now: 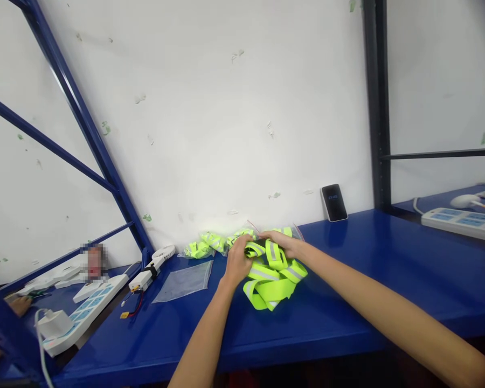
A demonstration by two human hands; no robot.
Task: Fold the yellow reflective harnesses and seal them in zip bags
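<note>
A tangled neon-yellow reflective strap (269, 291) with silver stripes lies bunched on the blue table. My left hand (239, 258) is closed on its upper left part, with the fingers curled away from view. From the right, my right hand (282, 242) grips the strap's upper edge, fingers pointing toward the left hand. Just behind both hands, clear plastic bags hold more neon-yellow straps (213, 241) against the wall. To the left of my left hand, a flat clear zip bag (182, 283) lies on the table.
A white handheld fan (163, 252) and a battery pack with wires (141, 280) lie left. Power strips (91, 310) (463, 222) sit at both sides. A phone-like device (334, 202) leans on the wall. Blue rack posts (84, 118) flank the table; another person's hand (20, 305) shows far left.
</note>
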